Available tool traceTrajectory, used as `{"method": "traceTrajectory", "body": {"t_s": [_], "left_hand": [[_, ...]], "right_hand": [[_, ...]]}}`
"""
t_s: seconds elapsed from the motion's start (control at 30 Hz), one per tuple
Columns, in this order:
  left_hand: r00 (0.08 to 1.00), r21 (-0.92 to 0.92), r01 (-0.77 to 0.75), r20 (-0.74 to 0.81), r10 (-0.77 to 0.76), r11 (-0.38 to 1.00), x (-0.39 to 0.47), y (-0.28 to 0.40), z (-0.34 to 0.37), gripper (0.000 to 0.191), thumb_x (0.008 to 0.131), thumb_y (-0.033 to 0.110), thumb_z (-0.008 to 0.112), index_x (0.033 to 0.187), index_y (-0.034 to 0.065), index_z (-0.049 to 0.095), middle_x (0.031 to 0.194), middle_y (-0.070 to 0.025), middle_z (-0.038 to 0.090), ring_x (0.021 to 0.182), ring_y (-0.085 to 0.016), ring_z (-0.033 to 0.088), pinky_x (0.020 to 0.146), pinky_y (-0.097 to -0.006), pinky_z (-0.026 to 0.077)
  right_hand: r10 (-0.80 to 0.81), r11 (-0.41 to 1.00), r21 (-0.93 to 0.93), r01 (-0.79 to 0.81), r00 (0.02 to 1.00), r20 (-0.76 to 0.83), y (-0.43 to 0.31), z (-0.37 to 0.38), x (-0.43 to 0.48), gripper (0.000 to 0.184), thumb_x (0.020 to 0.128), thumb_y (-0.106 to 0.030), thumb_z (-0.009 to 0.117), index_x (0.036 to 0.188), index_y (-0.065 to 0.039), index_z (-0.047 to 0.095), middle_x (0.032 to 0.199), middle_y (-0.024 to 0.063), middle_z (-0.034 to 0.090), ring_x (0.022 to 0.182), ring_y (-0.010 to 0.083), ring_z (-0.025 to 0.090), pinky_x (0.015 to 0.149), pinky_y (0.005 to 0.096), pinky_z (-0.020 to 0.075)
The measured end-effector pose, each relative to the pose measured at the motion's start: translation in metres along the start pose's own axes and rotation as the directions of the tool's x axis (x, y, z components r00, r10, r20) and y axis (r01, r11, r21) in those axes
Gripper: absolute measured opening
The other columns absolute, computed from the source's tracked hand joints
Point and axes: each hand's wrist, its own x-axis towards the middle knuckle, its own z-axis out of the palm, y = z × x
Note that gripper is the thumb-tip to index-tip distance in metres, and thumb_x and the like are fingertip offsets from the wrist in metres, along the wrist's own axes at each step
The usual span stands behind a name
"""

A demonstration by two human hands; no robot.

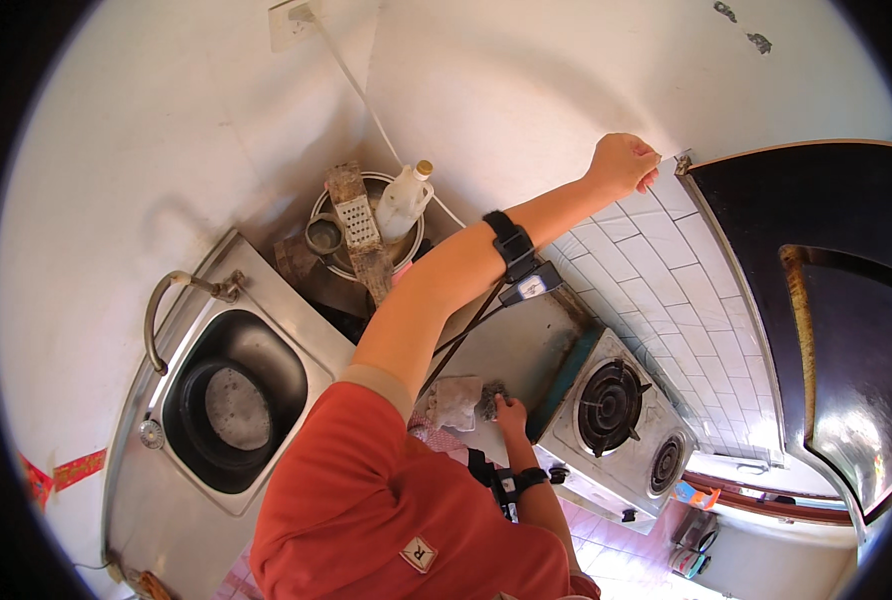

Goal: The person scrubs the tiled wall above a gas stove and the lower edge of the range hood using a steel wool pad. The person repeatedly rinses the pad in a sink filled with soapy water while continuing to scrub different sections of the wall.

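My left hand [624, 163] is raised against the wall at the top edge of the white brick-pattern tile covering [660, 232], close to the corner of the black range hood [851, 210]. Its fingers are curled in; whether they pinch anything cannot be made out. Low on the counter [517, 337], my right hand [511, 416] has its fingers on a grey metal scouring pad [493, 397]. Just left of that pad lies a pale folded cloth [455, 403]. A two-burner gas stove [609, 409] stands to the right of my right hand.
At left is a steel sink [236, 401] with a dark basin holding sudsy water, under a curved faucet [162, 300]. In the corner, a pot holds a plastic jug [402, 206], with a wooden-framed grater [358, 221] across it. A white cord [352, 79] hangs from a wall socket [292, 24].
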Motion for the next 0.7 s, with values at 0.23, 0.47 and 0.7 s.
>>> {"method": "traceTrajectory", "body": {"t_s": [0.23, 0.47, 0.7], "left_hand": [[0.998, -0.172, -0.035, 0.053, 0.045, 0.985, 0.001, -0.003, 0.007, 0.015, 0.081, 0.005, 0.057, 0.081, -0.0096, 0.059, 0.069, -0.0142, 0.061, 0.058, -0.018, 0.059, 0.047, -0.0283, 0.050], [0.995, -0.099, -0.062, 0.074, 0.069, 0.993, 0.006, -0.002, 0.016, 0.013, 0.081, 0.003, 0.053, 0.080, -0.0089, 0.059, 0.068, -0.0132, 0.060, 0.057, -0.018, 0.059, 0.046, -0.0296, 0.050], [0.996, -0.253, -0.003, 0.083, 0.025, 0.967, -0.002, -0.002, 0.014, 0.014, 0.082, 0.002, 0.051, 0.083, -0.0095, 0.059, 0.071, -0.0148, 0.060, 0.061, -0.019, 0.059, 0.051, -0.0300, 0.051]], "right_hand": [[0.016, 1.000, -0.021, -0.016, 1.000, 0.014, -0.006, -0.002, -0.003, 0.049, 0.082, -0.038, 0.063, 0.093, 0.010, 0.059, 0.078, 0.0200, 0.063, 0.062, 0.0254, 0.064, 0.053, 0.0353, 0.0524], [-0.004, 0.997, -0.073, 0.002, 0.999, -0.031, -0.006, -0.001, -0.003, 0.049, 0.084, -0.035, 0.063, 0.095, 0.012, 0.057, 0.078, 0.0167, 0.061, 0.061, 0.0224, 0.062, 0.049, 0.0315, 0.0523], [-0.086, 0.994, -0.068, 0.083, 0.996, -0.035, 0.010, 0.003, 0.005, 0.045, 0.085, -0.034, 0.062, 0.086, 0.011, 0.059, 0.074, 0.0151, 0.060, 0.061, 0.0211, 0.060, 0.048, 0.0316, 0.0521]]}}
